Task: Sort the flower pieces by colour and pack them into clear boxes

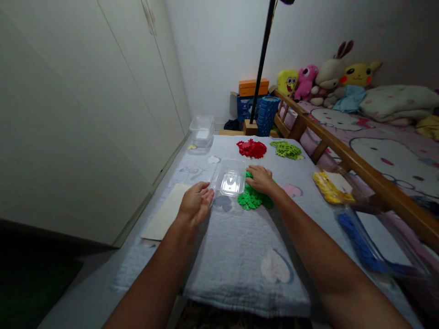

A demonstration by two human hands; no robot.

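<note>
A clear plastic container (229, 177) stands on the cloth-covered table with its top open, and no pieces show in it. My left hand (196, 201) is at its left side, fingers apart and fingertips close to the wall; contact is hard to make out. My right hand (262, 179) reaches over a pile of green snowflake-shaped pieces (251, 199), fingertips by the container's right edge. Its thumb and fingers are apart, and part of the pile is hidden beneath it. Beyond lie a red pile (252, 148) and a light green pile (286, 150) of similar pieces.
Stacked clear containers (202, 130) stand at the far left corner. White sheets (164, 214) lie left of my left arm. Along the right edge sit containers of yellow pieces (331, 186) and blue pieces (363, 242), beside a wooden bed rail (339, 153). A black pole (262, 64) rises behind the table.
</note>
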